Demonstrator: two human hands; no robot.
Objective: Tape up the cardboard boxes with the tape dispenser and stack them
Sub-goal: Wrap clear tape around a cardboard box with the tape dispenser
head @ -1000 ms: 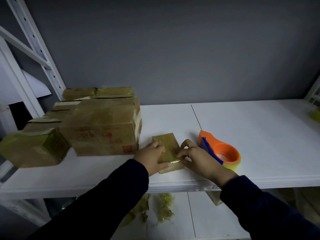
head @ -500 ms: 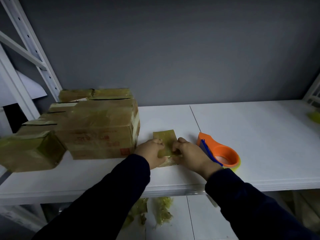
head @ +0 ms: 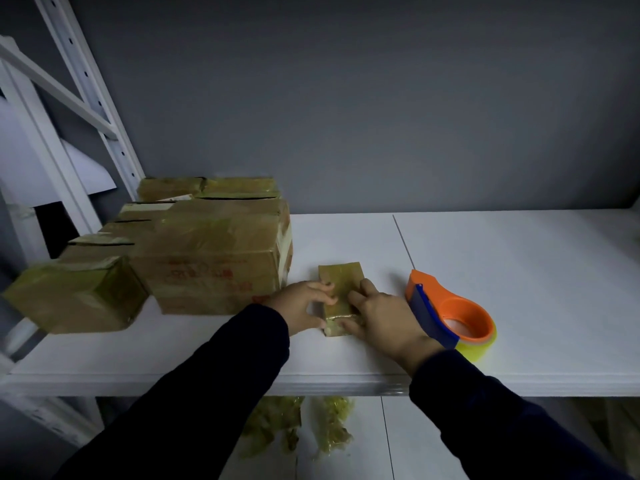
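We press both hands onto the small box

Our left hand (head: 304, 306) and right hand (head: 381, 315) clasp the small box (head: 341, 285), long axis running away from us; the tape dispenser (head: 446, 315) lies just beside our right hand, nearer it.

Both dark-sleeved arms reach forward; the left hand (head: 304, 306) and right hand (head: 384, 315) sit close together, fingers curled, palms down.
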